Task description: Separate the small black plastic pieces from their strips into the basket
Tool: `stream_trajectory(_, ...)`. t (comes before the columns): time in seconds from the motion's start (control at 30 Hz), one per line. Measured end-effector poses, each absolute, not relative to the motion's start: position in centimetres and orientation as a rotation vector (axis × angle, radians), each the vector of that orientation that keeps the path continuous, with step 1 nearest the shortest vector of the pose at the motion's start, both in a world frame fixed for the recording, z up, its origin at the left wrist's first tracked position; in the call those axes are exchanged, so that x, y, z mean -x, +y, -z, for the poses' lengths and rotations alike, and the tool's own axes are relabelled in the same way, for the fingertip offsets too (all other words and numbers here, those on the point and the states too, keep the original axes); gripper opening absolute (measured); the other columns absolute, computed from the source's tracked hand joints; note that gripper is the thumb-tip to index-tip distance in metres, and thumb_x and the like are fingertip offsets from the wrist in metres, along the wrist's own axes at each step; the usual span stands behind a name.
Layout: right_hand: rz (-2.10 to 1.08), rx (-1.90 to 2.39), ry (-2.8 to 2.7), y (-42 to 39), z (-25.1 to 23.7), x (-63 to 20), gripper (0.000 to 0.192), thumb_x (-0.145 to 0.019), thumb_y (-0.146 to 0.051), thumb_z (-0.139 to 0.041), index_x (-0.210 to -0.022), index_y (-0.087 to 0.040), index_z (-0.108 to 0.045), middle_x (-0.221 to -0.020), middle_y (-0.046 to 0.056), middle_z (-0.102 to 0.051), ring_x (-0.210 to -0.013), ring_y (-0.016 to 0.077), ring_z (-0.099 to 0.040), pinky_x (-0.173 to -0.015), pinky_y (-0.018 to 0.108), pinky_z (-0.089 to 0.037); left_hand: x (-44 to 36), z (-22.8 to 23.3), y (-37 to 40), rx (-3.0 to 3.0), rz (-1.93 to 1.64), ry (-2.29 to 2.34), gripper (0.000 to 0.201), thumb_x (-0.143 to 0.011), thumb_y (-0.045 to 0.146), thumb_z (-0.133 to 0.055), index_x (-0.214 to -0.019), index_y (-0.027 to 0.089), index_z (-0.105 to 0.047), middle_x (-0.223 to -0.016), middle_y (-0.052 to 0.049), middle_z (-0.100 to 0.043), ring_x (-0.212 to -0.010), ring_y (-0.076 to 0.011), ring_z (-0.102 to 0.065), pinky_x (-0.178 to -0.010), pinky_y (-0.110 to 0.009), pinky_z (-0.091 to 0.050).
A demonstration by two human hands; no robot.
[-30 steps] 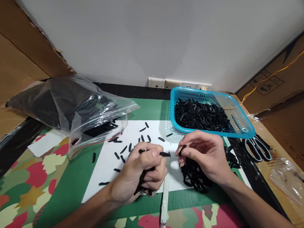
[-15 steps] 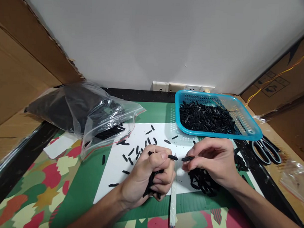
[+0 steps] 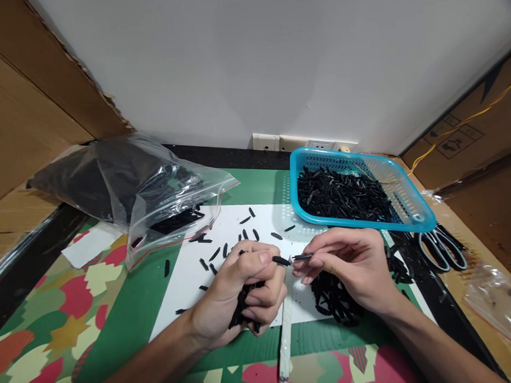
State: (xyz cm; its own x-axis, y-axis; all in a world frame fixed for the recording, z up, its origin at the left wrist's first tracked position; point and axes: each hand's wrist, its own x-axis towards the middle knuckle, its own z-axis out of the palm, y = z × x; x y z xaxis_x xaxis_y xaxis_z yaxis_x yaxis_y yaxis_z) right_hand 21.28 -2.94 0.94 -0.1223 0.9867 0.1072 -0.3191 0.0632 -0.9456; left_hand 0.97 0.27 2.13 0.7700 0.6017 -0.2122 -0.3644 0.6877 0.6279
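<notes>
My left hand (image 3: pixel 247 289) is closed around a bunch of short black strips (image 3: pixel 243 311). Between its thumb and forefinger one black strip (image 3: pixel 281 260) sticks out to the right. My right hand (image 3: pixel 349 262) pinches another thin black strip (image 3: pixel 302 256), its tip close to the left one; whether they touch I cannot tell. Beneath the right hand lies a heap of black strips (image 3: pixel 335 300). Below the gap between my hands, a pale wrapped stick (image 3: pixel 285 338) lies lengthwise. Loose black strips (image 3: pixel 215 254) are scattered over white paper (image 3: pixel 174 289).
A blue plastic basket (image 3: pixel 424 211) holds many black strips at the back right. Scissors (image 3: pixel 440 251) lie to its right. A zip bag (image 3: pixel 126 178) of black material fills the back left. Cardboard (image 3: pixel 41 94) walls both sides, and wall sockets (image 3: pixel 286 143) sit behind.
My right hand has moved slightly left, bringing its strip closer to the one in my left hand. That strip now looks thinner and tilted. The whole view has shifted a little.
</notes>
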Motion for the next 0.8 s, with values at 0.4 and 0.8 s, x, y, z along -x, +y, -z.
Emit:
stream_trajectory(0.4, -1.275, 0.853, -1.179, -3.0, -0.8, -21.4, 0.010, -0.085, -0.011, -0.086, -0.090, -0.020, -0.085, -0.079, 0.005, -0.084, -0.061, 0.0172, -0.080, -0.061, 0.023, -0.069, -0.9, -2.0, 0.0, -0.634, -0.546, 0.367, 0.052, -0.097, 0.037, -0.065, -0.062, 0.022, -0.030, -0.048, 0.010, -0.028, -0.039, -0.0039, -0.023, -0.035, -0.013, -0.020)
stream_trajectory(0.8, -1.166, 0.880, -1.283, -2.7, -0.3, -20.5, 0.011, -0.086, -0.012, -0.084, -0.092, -0.021, -0.084, -0.095, 0.007, -0.083, -0.091, 0.0204, -0.079, -0.083, 0.033, -0.067, -1.6, -0.9, -0.2, -0.851, -0.575, 0.757, 0.056, -0.090, 0.060, -0.073, -0.067, 0.021, -0.039, -0.053, 0.009, -0.037, -0.042, -0.0032, -0.028, -0.037, -0.012, -0.022)
